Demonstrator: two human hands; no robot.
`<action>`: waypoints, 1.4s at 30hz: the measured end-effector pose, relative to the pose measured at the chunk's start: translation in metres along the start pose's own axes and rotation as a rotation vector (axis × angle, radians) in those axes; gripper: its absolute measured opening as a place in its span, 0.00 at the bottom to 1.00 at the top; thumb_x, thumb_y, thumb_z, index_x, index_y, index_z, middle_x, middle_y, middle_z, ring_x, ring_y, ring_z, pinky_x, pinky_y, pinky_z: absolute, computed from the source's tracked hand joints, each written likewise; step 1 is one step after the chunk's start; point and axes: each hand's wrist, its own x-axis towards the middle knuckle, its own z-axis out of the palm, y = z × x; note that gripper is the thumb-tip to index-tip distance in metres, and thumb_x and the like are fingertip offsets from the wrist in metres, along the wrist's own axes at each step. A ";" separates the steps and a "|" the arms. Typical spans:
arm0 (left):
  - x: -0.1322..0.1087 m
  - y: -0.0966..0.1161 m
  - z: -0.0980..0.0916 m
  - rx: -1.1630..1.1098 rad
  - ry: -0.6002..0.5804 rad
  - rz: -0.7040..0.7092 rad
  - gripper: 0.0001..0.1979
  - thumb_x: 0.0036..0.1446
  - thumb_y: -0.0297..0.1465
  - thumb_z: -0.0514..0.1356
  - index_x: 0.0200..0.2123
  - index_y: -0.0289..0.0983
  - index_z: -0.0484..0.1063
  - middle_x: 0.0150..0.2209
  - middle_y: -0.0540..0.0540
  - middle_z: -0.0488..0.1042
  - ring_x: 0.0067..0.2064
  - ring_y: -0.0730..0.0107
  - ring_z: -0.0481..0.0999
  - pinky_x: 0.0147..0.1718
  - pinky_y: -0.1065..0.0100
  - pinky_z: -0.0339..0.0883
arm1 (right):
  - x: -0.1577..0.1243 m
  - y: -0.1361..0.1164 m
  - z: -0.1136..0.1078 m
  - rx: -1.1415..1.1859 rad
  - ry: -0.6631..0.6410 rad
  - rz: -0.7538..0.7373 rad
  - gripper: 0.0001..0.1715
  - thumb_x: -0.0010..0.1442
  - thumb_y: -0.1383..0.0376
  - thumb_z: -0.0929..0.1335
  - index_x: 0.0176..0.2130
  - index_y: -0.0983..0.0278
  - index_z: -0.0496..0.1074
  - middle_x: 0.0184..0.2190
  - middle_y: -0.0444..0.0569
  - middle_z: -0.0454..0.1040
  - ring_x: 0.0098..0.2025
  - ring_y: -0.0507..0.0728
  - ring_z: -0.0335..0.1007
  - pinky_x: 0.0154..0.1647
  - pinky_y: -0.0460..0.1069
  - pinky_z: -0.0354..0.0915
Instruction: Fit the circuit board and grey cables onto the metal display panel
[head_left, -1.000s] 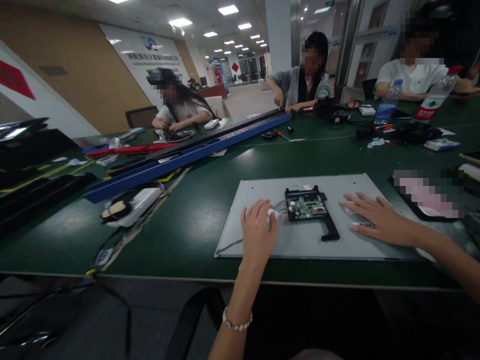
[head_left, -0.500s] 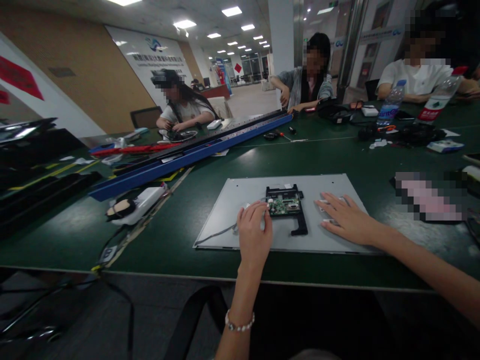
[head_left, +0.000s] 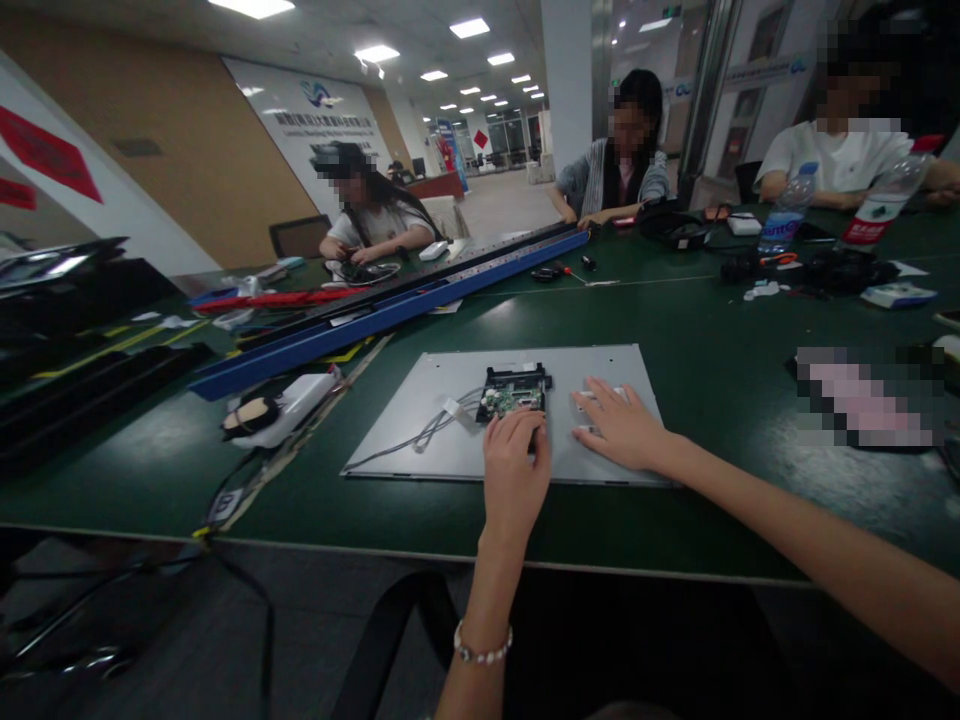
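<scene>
A flat grey metal panel [head_left: 390, 440] lies on the green table, with a green circuit board [head_left: 511, 400] and a black plastic bracket [head_left: 517, 378] at its middle. My left hand [head_left: 516, 455] has its fingers curled together on the near part of the bracket, hiding that part. My right hand [head_left: 622, 425] is open, with fingers spread on the panel's right side. Beneath its fingers a small pale piece shows partly. A grey cable [head_left: 431, 428] runs from the board across the panel to its near left corner.
A long blue rail [head_left: 397, 310] lies across the table at the back left. A white device [head_left: 296, 405] with a black cord sits left of the panel. A pink and black object [head_left: 862, 400] lies right. Bottles [head_left: 787, 215] stand at the far right. Three people sit opposite.
The panel, with its board, bracket and cable, has shifted left, and my right hand has moved left with it. My left hand now covers the bracket's near part instead of the board's left edge.
</scene>
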 end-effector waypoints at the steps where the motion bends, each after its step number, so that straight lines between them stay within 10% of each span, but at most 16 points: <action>1: 0.000 0.000 0.000 -0.003 -0.004 -0.003 0.10 0.61 0.23 0.52 0.38 0.39 0.72 0.44 0.44 0.78 0.53 0.62 0.74 0.59 0.54 0.59 | 0.004 -0.004 0.000 0.000 -0.002 -0.004 0.44 0.67 0.45 0.53 0.69 0.69 0.51 0.71 0.66 0.43 0.72 0.70 0.36 0.67 0.69 0.37; 9: 0.002 -0.010 0.000 0.071 -0.060 -0.014 0.14 0.62 0.26 0.53 0.49 0.39 0.71 0.55 0.40 0.72 0.59 0.60 0.68 0.59 0.55 0.60 | 0.018 -0.019 0.002 -0.011 0.006 -0.001 0.43 0.67 0.45 0.53 0.69 0.69 0.52 0.71 0.67 0.43 0.72 0.69 0.36 0.66 0.69 0.38; 15: 0.014 -0.045 -0.016 0.371 -0.374 0.091 0.30 0.60 0.38 0.59 0.64 0.42 0.60 0.69 0.39 0.53 0.70 0.47 0.47 0.64 0.41 0.43 | 0.017 -0.019 0.001 0.018 -0.005 -0.003 0.43 0.67 0.44 0.52 0.69 0.68 0.51 0.71 0.65 0.43 0.72 0.68 0.35 0.67 0.68 0.37; 20: 0.049 -0.082 -0.012 0.447 -0.571 0.109 0.34 0.63 0.47 0.52 0.68 0.42 0.52 0.69 0.36 0.50 0.69 0.47 0.48 0.62 0.40 0.44 | 0.017 -0.018 -0.001 0.045 -0.021 -0.004 0.44 0.67 0.44 0.52 0.69 0.67 0.51 0.71 0.63 0.42 0.72 0.67 0.34 0.67 0.67 0.36; 30: 0.093 -0.118 0.007 0.505 -0.591 0.021 0.40 0.61 0.53 0.51 0.68 0.35 0.50 0.67 0.31 0.54 0.68 0.44 0.52 0.63 0.44 0.44 | 0.020 -0.016 0.002 0.041 -0.007 -0.011 0.43 0.66 0.44 0.52 0.69 0.67 0.51 0.71 0.65 0.43 0.72 0.67 0.35 0.67 0.68 0.36; 36: 0.094 -0.134 -0.021 0.544 -0.432 -0.110 0.33 0.65 0.49 0.47 0.67 0.38 0.54 0.68 0.35 0.53 0.69 0.47 0.50 0.62 0.44 0.47 | 0.020 -0.014 0.003 0.049 -0.013 -0.025 0.44 0.66 0.43 0.52 0.69 0.67 0.51 0.71 0.63 0.41 0.72 0.68 0.33 0.67 0.68 0.35; 42: 0.100 -0.182 -0.055 0.690 -0.392 -0.309 0.25 0.62 0.35 0.50 0.61 0.34 0.64 0.55 0.34 0.72 0.54 0.50 0.72 0.50 0.57 0.64 | 0.019 -0.015 0.000 0.055 -0.019 -0.028 0.45 0.67 0.43 0.51 0.70 0.68 0.50 0.71 0.65 0.41 0.72 0.68 0.33 0.67 0.68 0.35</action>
